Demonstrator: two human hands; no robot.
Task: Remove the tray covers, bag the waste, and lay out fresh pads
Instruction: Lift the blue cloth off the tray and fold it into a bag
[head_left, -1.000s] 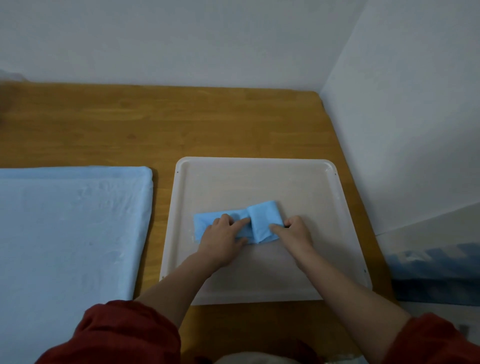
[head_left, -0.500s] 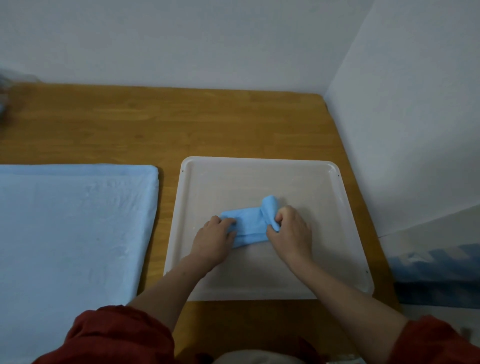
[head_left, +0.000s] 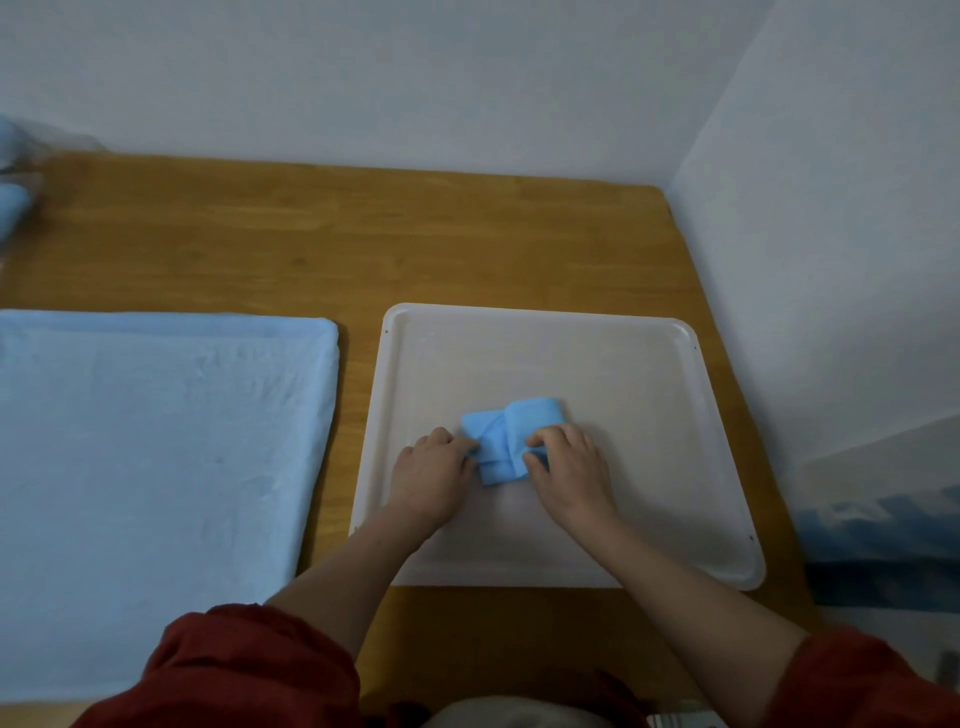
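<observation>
left grip (head_left: 434, 475) and right grip (head_left: 566, 467) pinching folded blue pad (head_left: 519, 421), on white tray (head_left: 571, 343)

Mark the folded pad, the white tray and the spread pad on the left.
folded pad (head_left: 511, 423): head view, top of its upper fold.
white tray (head_left: 623, 374): head view, bare floor behind the hands.
spread pad (head_left: 156, 441): head view, middle of its surface.

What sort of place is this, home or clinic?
Likely a plain room, home or care setting; hard to tell. A wooden table fills a white-walled corner, bearing a white tray with a folded blue pad, and a spread blue pad beside it.
</observation>
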